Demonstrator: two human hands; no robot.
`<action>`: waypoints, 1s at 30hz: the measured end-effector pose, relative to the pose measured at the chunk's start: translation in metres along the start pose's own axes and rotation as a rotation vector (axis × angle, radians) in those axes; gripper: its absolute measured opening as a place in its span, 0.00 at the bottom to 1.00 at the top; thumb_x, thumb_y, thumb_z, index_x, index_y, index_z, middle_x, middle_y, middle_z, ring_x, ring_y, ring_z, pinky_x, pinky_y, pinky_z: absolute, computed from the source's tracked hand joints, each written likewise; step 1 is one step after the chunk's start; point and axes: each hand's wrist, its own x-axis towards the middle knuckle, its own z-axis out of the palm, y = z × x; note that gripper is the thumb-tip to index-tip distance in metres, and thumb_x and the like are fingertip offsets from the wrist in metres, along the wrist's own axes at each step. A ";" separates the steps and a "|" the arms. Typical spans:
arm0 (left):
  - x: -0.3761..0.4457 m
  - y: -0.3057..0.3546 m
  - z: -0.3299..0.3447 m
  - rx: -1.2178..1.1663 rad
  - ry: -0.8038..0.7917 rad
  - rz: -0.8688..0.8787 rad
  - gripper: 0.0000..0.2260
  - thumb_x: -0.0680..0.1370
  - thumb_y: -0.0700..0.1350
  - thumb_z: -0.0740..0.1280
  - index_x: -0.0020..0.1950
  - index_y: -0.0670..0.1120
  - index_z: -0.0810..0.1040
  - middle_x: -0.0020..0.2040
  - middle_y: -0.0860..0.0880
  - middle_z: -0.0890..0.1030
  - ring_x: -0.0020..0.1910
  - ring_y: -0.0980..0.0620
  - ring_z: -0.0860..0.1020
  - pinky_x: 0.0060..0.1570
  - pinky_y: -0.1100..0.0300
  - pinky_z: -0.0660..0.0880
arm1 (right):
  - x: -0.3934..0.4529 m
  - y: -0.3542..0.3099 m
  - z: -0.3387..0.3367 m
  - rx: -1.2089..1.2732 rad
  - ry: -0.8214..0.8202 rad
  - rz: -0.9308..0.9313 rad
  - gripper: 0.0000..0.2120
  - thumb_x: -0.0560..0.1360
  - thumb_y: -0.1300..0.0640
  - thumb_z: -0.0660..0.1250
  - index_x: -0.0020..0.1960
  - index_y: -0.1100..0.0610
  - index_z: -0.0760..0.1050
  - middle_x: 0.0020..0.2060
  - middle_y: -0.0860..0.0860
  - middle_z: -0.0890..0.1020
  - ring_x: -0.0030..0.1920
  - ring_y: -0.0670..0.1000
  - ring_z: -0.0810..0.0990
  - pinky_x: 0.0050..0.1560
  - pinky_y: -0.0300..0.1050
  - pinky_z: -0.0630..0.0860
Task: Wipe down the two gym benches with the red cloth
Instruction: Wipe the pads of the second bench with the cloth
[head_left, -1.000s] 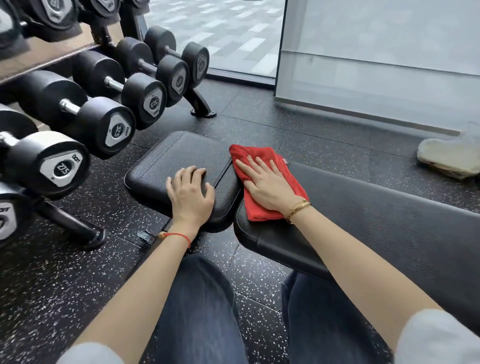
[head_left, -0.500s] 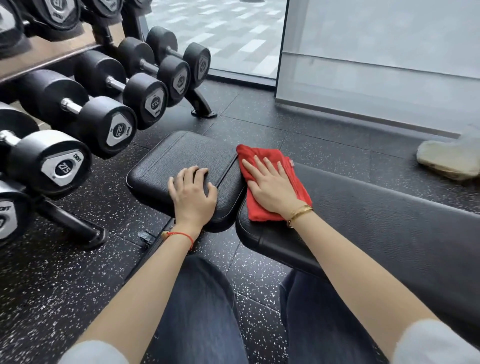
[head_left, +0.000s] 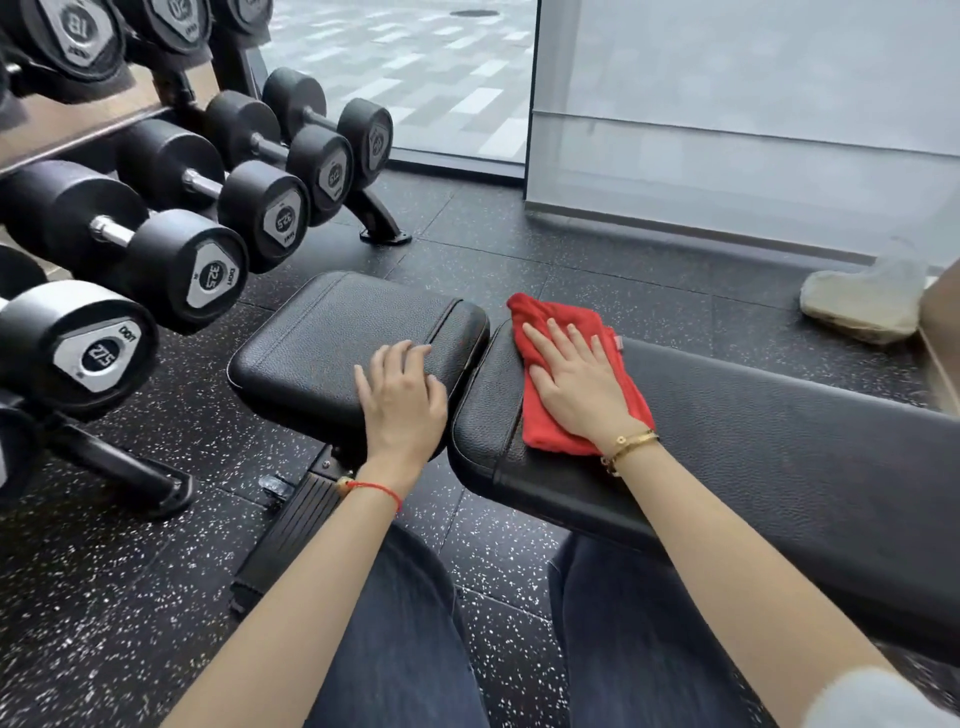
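- Right then, the red cloth (head_left: 571, 384) lay folded on the end of the long pad (head_left: 753, 447), just beside the gap to the short seat pad (head_left: 332, 343), and my right hand (head_left: 576, 384) pressed it flat with straight, spread fingers, not gripping it.
- My left hand (head_left: 402, 400) rested palm down on the near corner of the seat pad, fingers relaxed and holding nothing.
- Since I only pressed the cloth, I judged it could bunch or slide out from under my palm on a long stroke, and the textured cover would drag at it.
- Its far corner hung near the gap between the pads; a push that way might have dropped it into the gap or onto the floor (head_left: 156, 597).
- Most of the long pad reached away to my right, so I risked missing the far stretch and the side edges.
- Leaning on the seat pad might have shifted it if its hinge was loose; I could not tell.
- Beyond my left hand, the dumbbells (head_left: 208, 275) jutted from their rack, near enough for a careless elbow to knock.
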 end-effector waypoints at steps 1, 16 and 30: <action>-0.003 0.010 0.002 -0.024 -0.005 0.022 0.18 0.77 0.44 0.63 0.67 0.47 0.74 0.69 0.47 0.73 0.72 0.45 0.66 0.74 0.39 0.56 | 0.000 -0.001 -0.001 -0.004 0.002 0.007 0.26 0.83 0.47 0.51 0.79 0.43 0.48 0.79 0.49 0.50 0.79 0.53 0.47 0.78 0.52 0.39; -0.029 0.078 0.037 -0.149 -0.020 0.173 0.14 0.77 0.44 0.64 0.61 0.47 0.78 0.62 0.48 0.78 0.65 0.46 0.72 0.69 0.48 0.65 | -0.046 0.088 -0.020 -0.034 0.066 0.225 0.27 0.82 0.48 0.52 0.79 0.43 0.49 0.79 0.50 0.51 0.79 0.53 0.48 0.77 0.53 0.40; -0.037 0.099 0.033 -0.130 -0.068 0.189 0.18 0.76 0.40 0.65 0.65 0.48 0.76 0.64 0.49 0.77 0.67 0.47 0.72 0.72 0.45 0.62 | -0.142 0.137 -0.027 -0.022 0.139 0.268 0.27 0.81 0.50 0.56 0.78 0.41 0.52 0.79 0.48 0.55 0.79 0.52 0.51 0.78 0.53 0.43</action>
